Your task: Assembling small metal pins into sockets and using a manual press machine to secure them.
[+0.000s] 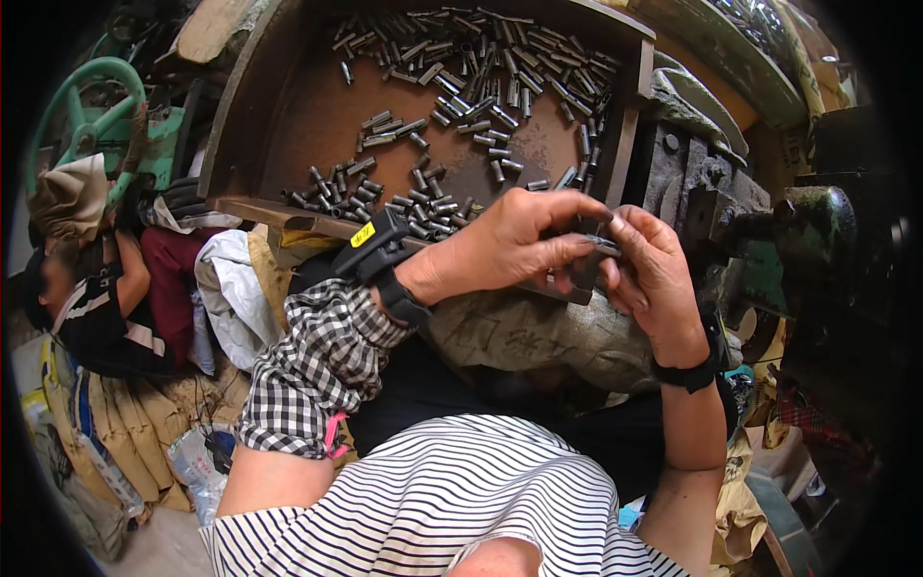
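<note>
From my end I see the two hands meeting over the near right corner of the tray. The right hand has its fingertips drawn narrow around a small dark metal piece. The left hand curls in from the other side, thumb tip at the piece, forefinger arched above it; I cannot tell whether its grip is closed on it too.

The tray is wooden, brown and worn, its bare floor showing at the left and darkly stained toward the right. Short metal tubes lie loose in it, heaped thickly along the far side and down the right, with another cluster by the near edge.

Below the hands I see a grey-green cloth spread over dark trousers. At my right stands a dark, greasy machine, and a rough grey rag hangs beside the tray's far right corner. On the left are a green wheel, a co-worker in dark clothing, a white sack and, lower down, a row of tan sacks.
</note>
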The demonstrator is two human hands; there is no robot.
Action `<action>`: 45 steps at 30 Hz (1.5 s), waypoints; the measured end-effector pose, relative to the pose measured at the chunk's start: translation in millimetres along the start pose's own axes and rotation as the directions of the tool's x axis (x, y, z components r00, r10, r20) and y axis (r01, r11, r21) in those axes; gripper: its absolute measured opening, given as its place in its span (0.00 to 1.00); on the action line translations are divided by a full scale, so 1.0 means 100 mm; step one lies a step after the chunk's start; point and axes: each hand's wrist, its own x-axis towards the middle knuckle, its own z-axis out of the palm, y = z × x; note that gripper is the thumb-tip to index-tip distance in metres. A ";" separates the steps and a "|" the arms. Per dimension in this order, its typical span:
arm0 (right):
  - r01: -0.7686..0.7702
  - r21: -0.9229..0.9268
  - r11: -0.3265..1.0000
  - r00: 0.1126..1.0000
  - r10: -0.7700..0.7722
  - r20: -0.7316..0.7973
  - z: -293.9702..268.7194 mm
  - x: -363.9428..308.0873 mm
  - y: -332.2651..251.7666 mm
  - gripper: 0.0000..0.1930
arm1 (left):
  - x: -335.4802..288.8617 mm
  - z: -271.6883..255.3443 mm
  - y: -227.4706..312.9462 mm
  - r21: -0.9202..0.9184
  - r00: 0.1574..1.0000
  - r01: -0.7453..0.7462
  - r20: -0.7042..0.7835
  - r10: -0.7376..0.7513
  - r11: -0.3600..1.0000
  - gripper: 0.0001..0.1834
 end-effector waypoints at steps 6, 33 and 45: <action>0.108 0.088 0.990 0.994 -0.108 -0.004 0.10 0.02 0.07 0.11 | 0.03 -0.07 -0.02 -0.295 0.970 0.237 0.024 -0.241 0.926 0.12; 0.102 -0.866 -0.489 0.762 -0.521 0.384 0.41 0.19 0.24 0.06 | -0.18 -0.48 -0.23 0.577 0.975 0.164 -0.217 -0.044 0.800 0.11; 0.154 -0.911 -0.382 0.754 -0.551 0.358 0.30 0.32 0.33 0.03 | -0.08 -0.31 -0.32 0.906 0.990 0.112 -0.068 -0.120 0.407 0.11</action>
